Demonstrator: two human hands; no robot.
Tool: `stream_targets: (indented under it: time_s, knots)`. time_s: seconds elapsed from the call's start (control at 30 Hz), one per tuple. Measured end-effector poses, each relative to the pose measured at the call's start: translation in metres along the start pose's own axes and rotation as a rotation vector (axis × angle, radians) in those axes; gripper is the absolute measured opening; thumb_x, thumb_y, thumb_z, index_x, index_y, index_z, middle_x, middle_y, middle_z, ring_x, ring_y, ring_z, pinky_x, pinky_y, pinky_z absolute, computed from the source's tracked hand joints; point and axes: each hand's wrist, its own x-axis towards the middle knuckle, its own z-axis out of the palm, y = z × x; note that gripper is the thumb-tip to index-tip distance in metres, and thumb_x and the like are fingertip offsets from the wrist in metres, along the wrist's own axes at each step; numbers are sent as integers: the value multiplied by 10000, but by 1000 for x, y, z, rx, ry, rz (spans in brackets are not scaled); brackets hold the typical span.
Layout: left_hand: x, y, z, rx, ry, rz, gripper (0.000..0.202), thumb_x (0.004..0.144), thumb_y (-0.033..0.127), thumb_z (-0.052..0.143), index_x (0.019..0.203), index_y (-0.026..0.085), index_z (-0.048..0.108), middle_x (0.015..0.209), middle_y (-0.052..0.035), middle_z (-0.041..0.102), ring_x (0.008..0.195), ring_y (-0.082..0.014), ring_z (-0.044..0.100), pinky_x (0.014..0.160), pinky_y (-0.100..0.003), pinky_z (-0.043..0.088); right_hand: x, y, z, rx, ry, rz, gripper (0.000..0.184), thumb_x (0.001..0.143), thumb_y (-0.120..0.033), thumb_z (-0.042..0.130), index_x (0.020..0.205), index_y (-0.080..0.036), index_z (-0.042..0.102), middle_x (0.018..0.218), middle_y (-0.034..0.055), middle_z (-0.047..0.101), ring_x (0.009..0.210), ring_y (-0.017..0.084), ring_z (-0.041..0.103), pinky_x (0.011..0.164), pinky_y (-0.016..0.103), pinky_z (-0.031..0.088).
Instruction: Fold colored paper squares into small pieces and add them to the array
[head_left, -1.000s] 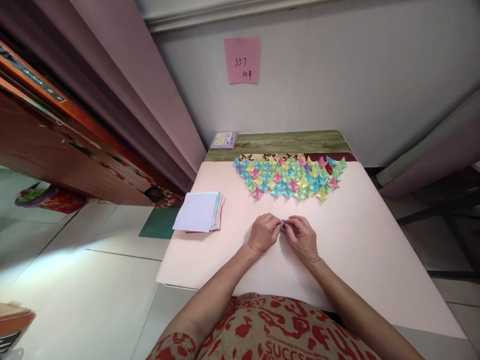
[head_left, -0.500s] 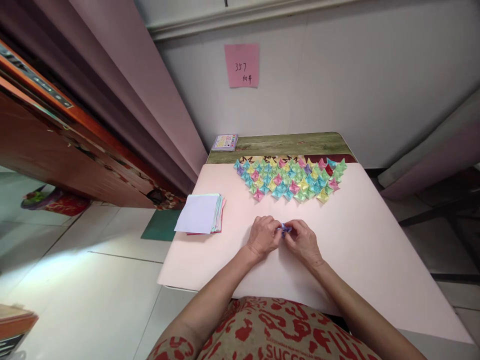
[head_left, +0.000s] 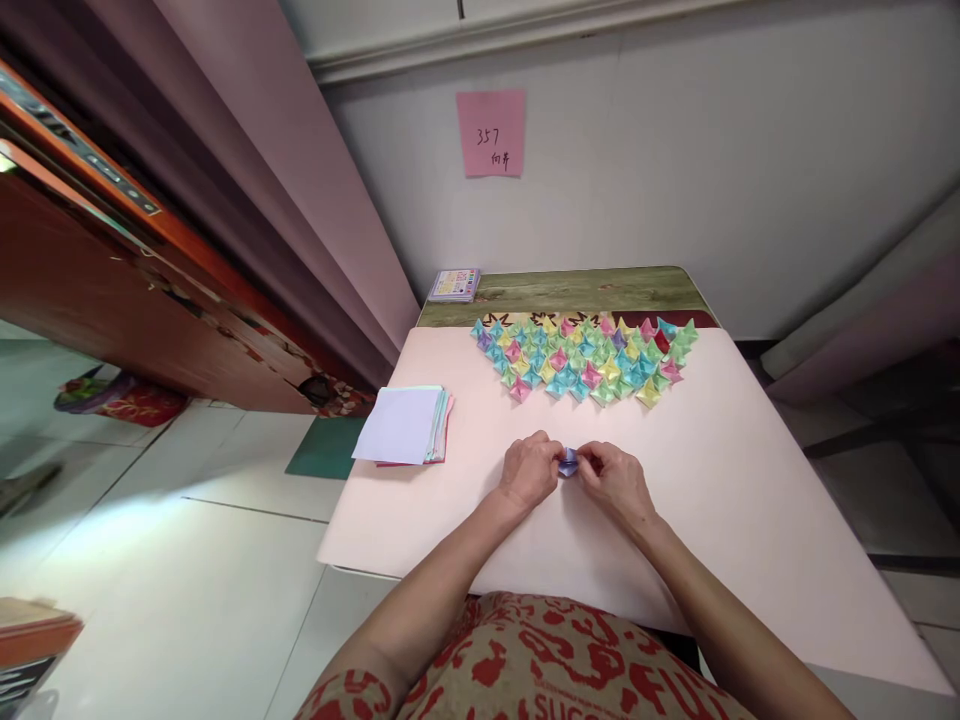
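A small folded piece of blue-violet origami paper is pinched between my two hands, low over the pale pink table cover. My left hand grips its left side with closed fingers. On its right side, the fingertips of my right hand hold the other edge. Part of the paper is hidden behind the fingers. Beyond my hands lie many folded paper pieces in green, blue, yellow, pink and purple, set close together in rows.
A stack of coloured paper sheets, lavender on top, lies at the table's left. Small printed packs sit at the back left corner on the wood-patterned strip. A pink note is stuck to the wall behind.
My fingers have spread slightly apart, so more of the blue-violet paper shows between them. The right hand has shifted a little to the right. The camera view has moved slightly.
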Motion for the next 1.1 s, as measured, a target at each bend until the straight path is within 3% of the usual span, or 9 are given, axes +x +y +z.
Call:
stream_targets:
  time_s: [0.2, 0.37, 0.5, 0.63, 0.8, 0.9, 1.1]
  knots:
    - [2, 5, 1, 55, -7, -67, 175, 809, 136, 577, 869, 228, 713, 850, -62, 671, 733, -212, 640, 682, -314, 481, -5, 2, 3, -21, -4, -54, 204, 809, -246, 505, 876, -229, 697, 770, 18, 707, 638, 172, 637, 629, 274, 463]
    - [3, 2, 0, -86, 8, -61, 178, 826, 139, 570, 894, 222, 712, 867, -55, 668, 774, -205, 640, 710, -312, 492, -6, 6, -4, 7, -68, -164, 212, 824, -223, 517, 967, -227, 674, 851, 22, 709, 696, 170, 652, 660, 272, 487]
    - [-4, -12, 0, -336, 194, -16, 225, 863, 156, 557, 1044, 223, 673, 1024, -46, 641, 697, -126, 597, 738, -281, 500, -3, 15, -15, 3, -147, -268, 207, 863, -220, 501, 990, -229, 665, 876, 23, 707, 697, 165, 656, 659, 276, 501]
    - [-17, -34, 7, -407, 405, -110, 249, 894, 185, 532, 1130, 191, 611, 1031, -60, 613, 688, -119, 571, 725, -284, 507, 4, 16, -16, 5, -94, -248, 168, 895, -254, 513, 910, -242, 680, 871, 9, 723, 695, 163, 673, 657, 271, 509]
    - [-26, -53, 19, -417, 471, -150, 192, 899, 171, 514, 1063, 177, 615, 968, -66, 623, 847, -160, 623, 771, -297, 517, 31, -1, 1, -49, 86, -250, 213, 938, -348, 521, 933, -245, 708, 880, 21, 742, 746, 167, 690, 669, 257, 494]
    - [-26, -56, 22, -426, 459, -167, 173, 896, 177, 515, 1031, 188, 622, 965, -59, 630, 850, -160, 634, 772, -299, 526, 52, -11, 17, -180, 71, -259, 237, 953, -353, 506, 971, -244, 715, 916, 30, 747, 790, 161, 695, 658, 237, 470]
    - [-25, -57, 20, -439, 434, -163, 180, 892, 170, 502, 1015, 199, 631, 934, -46, 633, 839, -158, 633, 764, -298, 523, 80, -22, 43, -308, 47, -218, 222, 943, -299, 510, 929, -235, 722, 830, 59, 741, 681, 178, 673, 561, 242, 394]
